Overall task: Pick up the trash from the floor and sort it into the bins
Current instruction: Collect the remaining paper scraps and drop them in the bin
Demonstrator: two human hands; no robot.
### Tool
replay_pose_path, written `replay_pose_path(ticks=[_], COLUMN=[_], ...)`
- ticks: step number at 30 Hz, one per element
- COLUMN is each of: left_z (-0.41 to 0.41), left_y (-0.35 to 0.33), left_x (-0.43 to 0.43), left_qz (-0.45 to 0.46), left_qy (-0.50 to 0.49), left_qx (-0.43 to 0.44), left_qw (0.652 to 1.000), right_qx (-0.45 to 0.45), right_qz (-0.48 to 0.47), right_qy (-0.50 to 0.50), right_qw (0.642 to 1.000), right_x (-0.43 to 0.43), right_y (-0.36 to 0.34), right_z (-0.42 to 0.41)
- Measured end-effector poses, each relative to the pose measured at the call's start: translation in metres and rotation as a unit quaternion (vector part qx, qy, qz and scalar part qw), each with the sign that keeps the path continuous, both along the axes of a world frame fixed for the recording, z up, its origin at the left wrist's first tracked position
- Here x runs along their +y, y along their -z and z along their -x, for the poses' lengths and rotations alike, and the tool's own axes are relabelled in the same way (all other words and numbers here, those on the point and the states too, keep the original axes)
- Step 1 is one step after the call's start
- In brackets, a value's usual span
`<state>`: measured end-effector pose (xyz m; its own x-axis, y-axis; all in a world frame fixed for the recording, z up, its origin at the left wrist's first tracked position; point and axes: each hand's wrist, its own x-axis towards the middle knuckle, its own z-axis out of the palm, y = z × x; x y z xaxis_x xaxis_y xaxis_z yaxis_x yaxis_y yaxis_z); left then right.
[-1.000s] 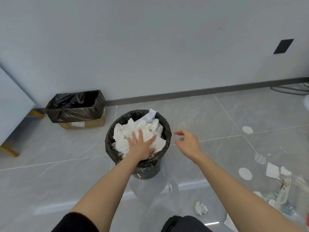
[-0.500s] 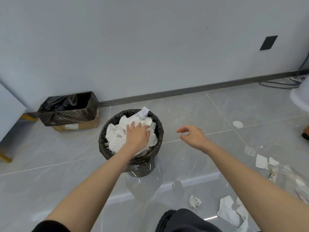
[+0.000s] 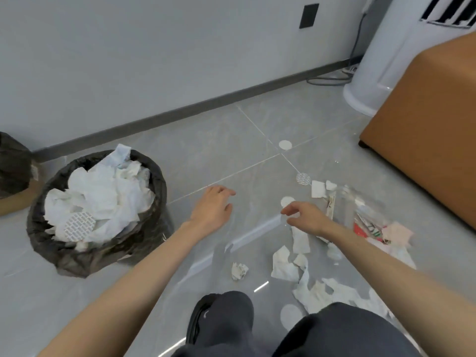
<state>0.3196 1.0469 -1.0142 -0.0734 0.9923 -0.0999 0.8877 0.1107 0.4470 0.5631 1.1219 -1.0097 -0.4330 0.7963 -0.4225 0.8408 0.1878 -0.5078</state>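
A: What are the hands doing?

B: Left hand [image 3: 212, 210] holds nothing. Fingers relaxed, palm down, hovering over bare floor [image 3: 231, 140] btwn the round bin [image 3: 85, 261] and the litter. Right hand [image 3: 306, 219] is also empty, fingers loosely bent, above a torn paper strip [image 3: 300, 239] and near a white disc [image 3: 287, 200].

A: And the trash?

B: Lots on the floor: paper scraps [image 3: 283, 266] and a crumpled ball [image 3: 239, 271] just in front of the person's knees. To the right, a clear plastic bag [image 3: 360, 207] w/ wrappers lies beside a brown ottoman [image 3: 425, 119]. The round bin, at left, is heaped w/ white paper [image 3: 103, 194] to the rim. A 2nd bin [image 3: 11, 161] barely shows at the left edge.

A: Which step?

B: Looks like reaching for the next pick-up. Next move prob needs the right hand to drop and pinch the strip. It lies flat on tile, so fingertips must catch an edge.

A: Changed vs half a sec ago?

B: Yes. Then the left hand pressed on the paper in the bin. Now it's off the bin, and the view has swung right toward the litter.
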Motion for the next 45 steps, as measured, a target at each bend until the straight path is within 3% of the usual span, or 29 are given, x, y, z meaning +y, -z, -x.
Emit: replay_pose_path(ticks=[4,9,21,24,29,36,41,45], left_z=[-0.041,-0.067,-0.066,-0.063,-0.056,-0.048,-0.063,-0.090], left_y=[0.065,0.123,0.168,0.170,0.177,0.183,0.179,0.166], left_x=[-0.008,-0.026,-0.037,-0.036,-0.041,-0.045,-0.030,-0.019], left_qz=[0.202,0.285,0.244,0.234,0.186,0.178,0.178,0.175], left_qy=[0.053,0.086,0.081,0.062,-0.014,-0.037,-0.037,0.024], left_qx=[-0.001,0.009,-0.018,-0.017,-0.025,-0.052,-0.112,-0.129], left_qw=[0.978,0.955,0.966,0.970,0.982,0.982,0.977,0.976], right_qx=[-0.024,-0.038,-0.077,-0.042,0.026,-0.038,-0.061,-0.075], right_qz=[0.061,0.095,0.000,-0.007,-0.116,0.011,-0.043,-0.017], right_qy=[0.012,0.009,-0.020,0.020,0.141,0.162,0.091,0.092], right_qw=[0.998,0.995,0.997,0.999,0.983,0.986,0.993,0.993], right_x=[-0.026,-0.056,-0.074,-0.068,-0.040,-0.006,-0.013,-0.014], right_y=[0.054,0.109,0.176,0.170,0.148,0.159,0.172,0.167], right_z=[-0.025,-0.033,-0.038,-0.041,-0.054,-0.053,-0.055,-0.059])
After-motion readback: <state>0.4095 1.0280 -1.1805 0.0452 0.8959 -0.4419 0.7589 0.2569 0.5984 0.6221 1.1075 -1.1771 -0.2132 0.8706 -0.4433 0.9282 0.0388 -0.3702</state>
